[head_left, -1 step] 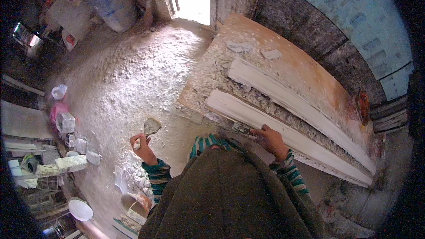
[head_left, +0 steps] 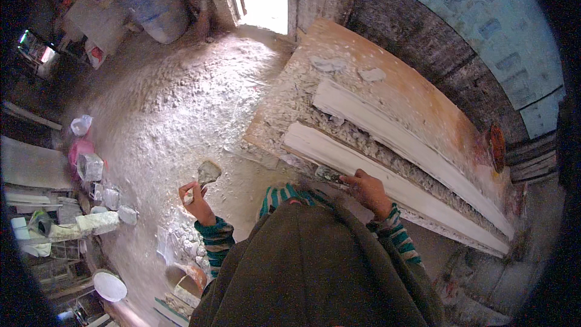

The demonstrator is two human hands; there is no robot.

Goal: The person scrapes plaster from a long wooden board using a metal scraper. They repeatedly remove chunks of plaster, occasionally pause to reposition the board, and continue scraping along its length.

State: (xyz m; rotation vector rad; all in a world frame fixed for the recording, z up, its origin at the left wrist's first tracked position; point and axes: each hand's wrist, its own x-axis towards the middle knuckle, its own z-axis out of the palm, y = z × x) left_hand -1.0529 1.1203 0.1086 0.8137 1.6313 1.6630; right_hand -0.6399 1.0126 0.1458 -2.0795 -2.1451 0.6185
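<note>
My left hand (head_left: pixel 196 203) is closed round the handle of a small trowel (head_left: pixel 209 171), whose grey, plaster-smeared blade is held out over the pale floor. My right hand (head_left: pixel 370 194) grips another flat-bladed scraper (head_left: pixel 328 174), its blade lying along the near side of a long white plaster strip (head_left: pixel 357 165). A second white plaster strip (head_left: pixel 399 145) runs beside it, farther off. Between them lie grey plaster crumbs. Both strips rest on a brown board (head_left: pixel 290 94) spattered with plaster.
A big bluish-grey barrel (head_left: pixel 155 6) stands at the back left, near a bright doorway (head_left: pixel 266 0). Left are a white bowl (head_left: pixel 110 286), plaster blocks (head_left: pixel 98 223) and a pink bag (head_left: pixel 80 152). An orange-brown bucket (head_left: pixel 189 278) lies near my left arm. Planks and a blue sheet (head_left: pixel 490 30) line the right wall.
</note>
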